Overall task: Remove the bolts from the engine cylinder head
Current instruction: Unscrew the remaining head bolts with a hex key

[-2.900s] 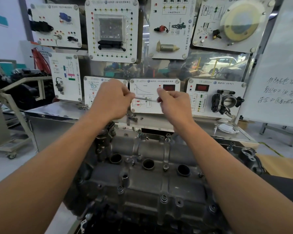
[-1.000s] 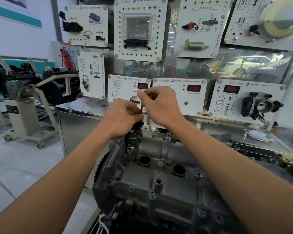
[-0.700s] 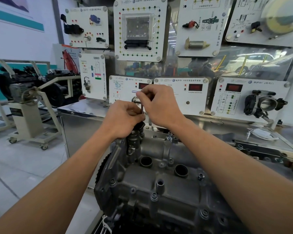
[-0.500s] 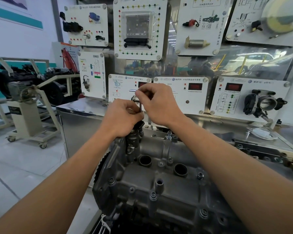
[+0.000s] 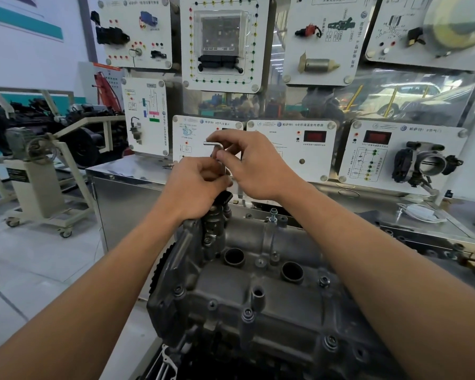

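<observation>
Bolt loosening, far left corner of engine head (image 5: 258, 297).
Fingers of left hand (image 5: 195, 187) and right hand (image 5: 255, 165) clamped on upright hex key (image 5: 214, 144), bolt hidden beneath; next, likely steady anticlockwise turning.

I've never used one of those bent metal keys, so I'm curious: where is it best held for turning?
Probably the short horizontal arm of the hex key, pinched from above and the right, as the right hand does: it juts sideways from the upright shaft, giving leverage. The left hand steadies the shaft lower down, above the cylinder head.
</observation>
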Demonstrator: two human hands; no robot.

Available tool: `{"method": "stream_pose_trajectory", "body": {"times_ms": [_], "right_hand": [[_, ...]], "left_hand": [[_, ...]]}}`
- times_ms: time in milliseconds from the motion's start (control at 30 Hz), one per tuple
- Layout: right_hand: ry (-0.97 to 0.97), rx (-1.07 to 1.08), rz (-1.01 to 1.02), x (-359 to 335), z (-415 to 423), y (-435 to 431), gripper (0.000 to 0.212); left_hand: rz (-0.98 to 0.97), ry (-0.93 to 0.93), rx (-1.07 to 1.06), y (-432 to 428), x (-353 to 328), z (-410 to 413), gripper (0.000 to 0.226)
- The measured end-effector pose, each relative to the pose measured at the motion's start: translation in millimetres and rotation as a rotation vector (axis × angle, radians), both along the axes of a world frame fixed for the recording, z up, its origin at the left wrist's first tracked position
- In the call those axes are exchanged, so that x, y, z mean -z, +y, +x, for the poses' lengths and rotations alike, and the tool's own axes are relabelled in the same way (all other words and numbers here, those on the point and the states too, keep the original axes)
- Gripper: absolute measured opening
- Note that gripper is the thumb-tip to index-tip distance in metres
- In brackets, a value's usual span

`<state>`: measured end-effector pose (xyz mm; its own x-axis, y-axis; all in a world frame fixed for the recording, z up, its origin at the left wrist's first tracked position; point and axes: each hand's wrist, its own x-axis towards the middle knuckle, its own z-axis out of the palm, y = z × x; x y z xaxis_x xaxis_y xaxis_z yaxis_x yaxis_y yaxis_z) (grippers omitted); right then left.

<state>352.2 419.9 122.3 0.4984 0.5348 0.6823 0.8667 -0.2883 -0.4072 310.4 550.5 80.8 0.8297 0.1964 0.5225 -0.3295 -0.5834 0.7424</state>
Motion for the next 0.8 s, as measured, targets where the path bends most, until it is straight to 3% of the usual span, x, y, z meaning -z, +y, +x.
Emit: {"method": "stream_pose_trajectory", "body": {"times_ms": [167,367,567,667,733,800], "right_hand": [[-0.024,-0.011,-0.027,0.2,-0.4,6.3,0.024],[-0.051,-0.041,0.001,-1.7,1.4,5.3,0.027],[0.235,0.006,0.485,20.5,4.9,16.4,0.017],[0.176,0.032,0.566,23.2,5.0,24.0,0.016],[0.254,0.021,0.628,24.3,5.7,25.1,0.014],[0.398,-0.082,0.682,28.1,5.9,22.0,0.007]], "left_hand": [[-0.055,-0.06,0.087,-1.3,-1.0,-6.7,0.014],[0.001,-0.07,0.036,-4.5,-5.1,-4.3,0.03],[-0.036,-0.114,-0.049,-4.8,-3.8,-1.3,0.008],[-0.003,-0.12,-0.073,-3.3,-4.8,-1.6,0.013],[0.001,-0.098,-0.08,-3.1,-5.6,-0.5,0.001],[-0.016,-0.08,-0.078,-3.6,-5.9,0.7,0.01]]}}
